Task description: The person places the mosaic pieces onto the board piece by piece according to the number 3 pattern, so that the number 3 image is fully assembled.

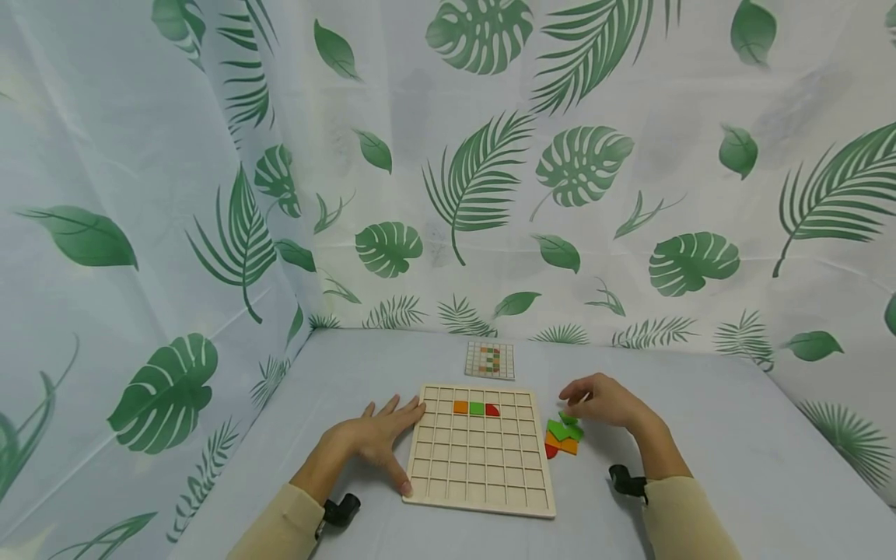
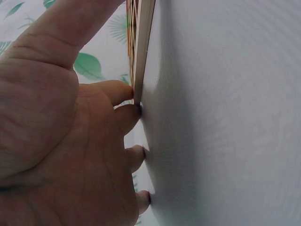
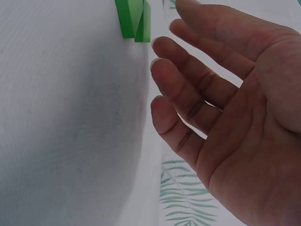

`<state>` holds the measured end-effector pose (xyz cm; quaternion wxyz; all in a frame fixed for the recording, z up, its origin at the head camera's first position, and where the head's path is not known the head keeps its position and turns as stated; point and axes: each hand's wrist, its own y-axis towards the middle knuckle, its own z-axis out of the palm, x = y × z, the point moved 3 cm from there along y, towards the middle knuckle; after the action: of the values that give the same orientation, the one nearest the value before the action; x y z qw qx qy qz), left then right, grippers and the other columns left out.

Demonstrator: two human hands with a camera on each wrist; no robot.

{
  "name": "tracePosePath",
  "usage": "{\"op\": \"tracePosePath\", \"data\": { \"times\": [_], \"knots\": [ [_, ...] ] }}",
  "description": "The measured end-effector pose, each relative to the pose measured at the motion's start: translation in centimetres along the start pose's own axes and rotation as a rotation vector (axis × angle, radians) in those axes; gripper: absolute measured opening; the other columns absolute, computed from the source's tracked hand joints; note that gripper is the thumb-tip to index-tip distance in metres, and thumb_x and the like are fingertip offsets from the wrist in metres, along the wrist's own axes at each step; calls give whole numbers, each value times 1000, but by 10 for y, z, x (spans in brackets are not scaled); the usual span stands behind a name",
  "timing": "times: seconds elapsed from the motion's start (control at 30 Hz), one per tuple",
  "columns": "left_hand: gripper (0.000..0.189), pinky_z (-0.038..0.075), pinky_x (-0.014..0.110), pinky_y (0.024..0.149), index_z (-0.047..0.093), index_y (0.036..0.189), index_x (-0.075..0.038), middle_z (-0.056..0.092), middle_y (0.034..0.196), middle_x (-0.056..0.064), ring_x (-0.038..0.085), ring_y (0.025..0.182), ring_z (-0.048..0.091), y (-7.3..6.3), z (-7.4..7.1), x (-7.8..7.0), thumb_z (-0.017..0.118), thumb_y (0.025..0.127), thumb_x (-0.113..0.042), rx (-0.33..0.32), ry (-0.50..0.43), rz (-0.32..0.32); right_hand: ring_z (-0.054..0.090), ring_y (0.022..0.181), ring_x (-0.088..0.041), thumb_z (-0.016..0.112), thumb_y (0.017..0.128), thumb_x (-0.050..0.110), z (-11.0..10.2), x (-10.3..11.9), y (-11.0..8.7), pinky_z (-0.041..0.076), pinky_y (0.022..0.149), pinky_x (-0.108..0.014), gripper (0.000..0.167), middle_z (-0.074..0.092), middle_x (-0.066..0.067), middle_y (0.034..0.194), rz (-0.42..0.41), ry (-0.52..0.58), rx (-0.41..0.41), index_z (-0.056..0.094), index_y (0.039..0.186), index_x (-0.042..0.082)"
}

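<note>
A pale wooden grid board [image 1: 476,459] lies flat on the table. In its upper rows sit an orange square tile [image 1: 460,407], a green square tile [image 1: 477,408] and a red tile with a rounded side [image 1: 493,410]. My left hand [image 1: 374,435] spreads along the board's left side, with thumb and index finger at its edge. To the right of the board, my right hand [image 1: 603,401] hovers by a small pile of green tiles [image 1: 560,430], its fingers loosely bent and nothing between them. In the right wrist view, green pieces [image 3: 133,19] stand just beyond the fingertips.
Behind the board lies a small pattern card [image 1: 490,360] printed with a grid and coloured shapes. Orange tiles [image 1: 563,445] and a red piece [image 1: 551,451] lie in the pile. A leaf-patterned cloth [image 1: 483,257] hangs at the back and left of the table.
</note>
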<state>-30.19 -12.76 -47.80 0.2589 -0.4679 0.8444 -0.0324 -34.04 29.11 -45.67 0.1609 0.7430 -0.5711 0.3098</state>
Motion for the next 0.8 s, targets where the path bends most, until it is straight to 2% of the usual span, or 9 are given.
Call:
{"op": "tracePosePath", "data": {
  "times": [0.4,0.8],
  "knots": [
    [138,1,70,126,16,169,-20,8,177,3,38,163,0,1,0,0,95,63,-60,-7,-1,1,58,88,-22,81,88,13,0,-6,-1,51,75,-35,23,71,-4,97,3,-12,19,78,110,7],
    [138,2,70,126,16,169,-20,9,177,4,38,163,1,-1,-2,-3,96,63,-59,2,-7,-7,55,86,-22,82,86,10,4,-9,1,47,72,-34,15,64,-3,87,33,-52,34,79,101,12]
  ]
}}
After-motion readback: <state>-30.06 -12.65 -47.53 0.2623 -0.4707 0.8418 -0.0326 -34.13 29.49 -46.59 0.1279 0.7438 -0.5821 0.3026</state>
